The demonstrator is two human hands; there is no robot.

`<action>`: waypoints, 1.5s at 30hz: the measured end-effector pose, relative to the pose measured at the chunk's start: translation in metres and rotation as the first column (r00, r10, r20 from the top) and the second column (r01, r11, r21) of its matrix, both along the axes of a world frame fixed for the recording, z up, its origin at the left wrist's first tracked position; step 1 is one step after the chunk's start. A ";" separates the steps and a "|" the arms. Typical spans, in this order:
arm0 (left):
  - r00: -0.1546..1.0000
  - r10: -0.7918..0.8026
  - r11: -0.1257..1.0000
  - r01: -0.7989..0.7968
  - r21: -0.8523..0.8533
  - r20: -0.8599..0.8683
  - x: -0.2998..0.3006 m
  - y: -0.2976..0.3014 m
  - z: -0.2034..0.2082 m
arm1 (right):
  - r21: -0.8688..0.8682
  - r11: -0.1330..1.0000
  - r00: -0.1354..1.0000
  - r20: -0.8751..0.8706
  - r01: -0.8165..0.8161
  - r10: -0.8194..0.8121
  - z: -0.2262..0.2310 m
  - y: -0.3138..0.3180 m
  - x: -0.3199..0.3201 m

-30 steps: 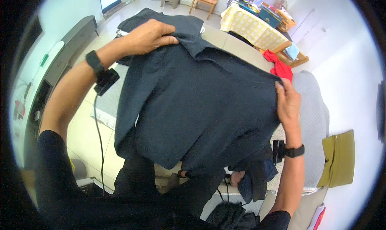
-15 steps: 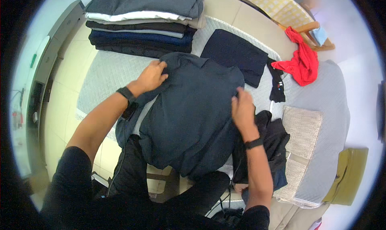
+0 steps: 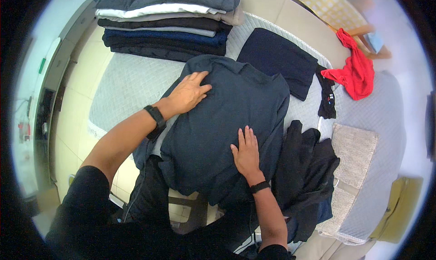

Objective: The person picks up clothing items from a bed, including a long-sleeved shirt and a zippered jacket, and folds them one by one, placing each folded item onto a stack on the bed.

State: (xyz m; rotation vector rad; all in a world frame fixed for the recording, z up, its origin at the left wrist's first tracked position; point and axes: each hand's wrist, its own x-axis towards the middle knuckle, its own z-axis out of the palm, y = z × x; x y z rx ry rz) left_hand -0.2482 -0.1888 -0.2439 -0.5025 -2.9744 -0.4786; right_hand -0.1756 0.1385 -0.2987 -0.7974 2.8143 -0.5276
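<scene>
Left hand: my left hand [image 3: 188,94] lies palm down, fingers spread, on the upper left part of the dark blue-grey garment [image 3: 227,128]. Grip released; nothing clasped, only pressing flat on cloth.
Right hand: my right hand [image 3: 246,152] lies flat on the lower middle of the same garment, fingers together and pointing toward the top of the frame. Grip released as well; no fold pinched.
Wrists: a black band sits on each wrist, the left one [image 3: 156,117] near frame centre-left, the right one [image 3: 260,187] lower centre.
Garment position: spread across the centre of the frame on the grey quilted bed [image 3: 127,85]; its lower edge hangs over the bed's near side toward my legs.
Stack: folded clothes [image 3: 168,24] in grey, white, blue and black layers, piled at the upper left of the frame, just beyond the garment's top edge.
Folded piece: a dark navy folded item [image 3: 277,62] lies upper centre-right, just beside the garment's shoulder.
Heap: crumpled black clothing [image 3: 309,169] lies right of centre, touching the garment's right side.
Red cloth: a red garment [image 3: 356,71] lies at the upper right.
Small items: a narrow black piece [image 3: 327,96] lies between the navy item and the red cloth; a light grey knitted cloth [image 3: 352,148] lies right of the heap.
</scene>
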 end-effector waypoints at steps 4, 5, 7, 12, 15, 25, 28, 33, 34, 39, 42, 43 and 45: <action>0.981 -0.195 0.962 0.191 -0.194 -0.001 -0.036 0.005 -0.019 | -0.033 0.999 1.000 0.026 0.004 -0.003 0.010 0.000 0.002; 0.973 -0.228 0.947 0.219 -0.236 -0.013 -0.045 0.007 -0.026 | -0.036 0.999 1.000 0.031 0.005 -0.004 0.015 0.001 0.003; 0.970 -0.241 0.934 0.241 -0.264 0.032 -0.061 0.019 -0.029 | 0.010 0.999 0.999 0.023 0.037 -0.037 0.021 0.014 0.007; 0.998 0.035 0.979 -0.025 -0.201 0.047 -0.066 0.039 -0.044 | 0.086 0.988 0.991 -0.063 0.127 -0.122 0.035 0.051 0.008; 0.994 0.094 0.977 -0.101 -0.185 -0.047 -0.055 0.046 -0.043 | -0.087 0.958 0.960 -0.038 0.275 -0.279 0.024 0.082 0.017; 0.969 -0.211 0.973 0.195 0.120 0.133 0.125 0.145 -0.036 | -0.233 0.721 0.756 0.131 0.652 -0.642 0.023 0.101 0.038; 0.936 -0.285 0.951 0.247 0.188 0.208 0.183 0.163 -0.035 | -0.175 0.727 0.746 0.086 0.664 -0.661 -0.005 0.117 0.050; 0.877 -0.352 0.935 0.313 0.168 0.327 0.236 0.134 -0.020 | -0.373 0.551 0.656 0.550 0.747 -0.517 -0.004 0.133 0.073; 0.879 -0.358 0.933 0.320 0.166 0.316 0.237 0.125 -0.018 | -0.381 0.547 0.660 0.541 0.745 -0.522 -0.001 0.137 0.074; 0.885 -0.325 0.946 0.310 0.099 0.333 0.248 0.074 -0.014 | -0.447 0.517 0.667 0.298 0.730 -0.683 0.029 0.159 0.065; 0.889 -0.364 0.931 0.358 0.074 0.279 0.247 0.065 -0.015 | -0.469 0.565 0.697 0.169 0.679 -0.697 0.063 0.175 0.043; 0.887 -0.352 0.935 0.345 0.081 0.299 0.249 0.065 -0.013 | -0.430 0.592 0.713 0.210 0.682 -0.669 0.079 0.175 0.035; 0.875 -0.397 0.918 0.380 0.116 0.277 0.237 0.087 -0.012 | -0.444 0.557 0.694 0.248 0.702 -0.676 0.090 0.221 0.029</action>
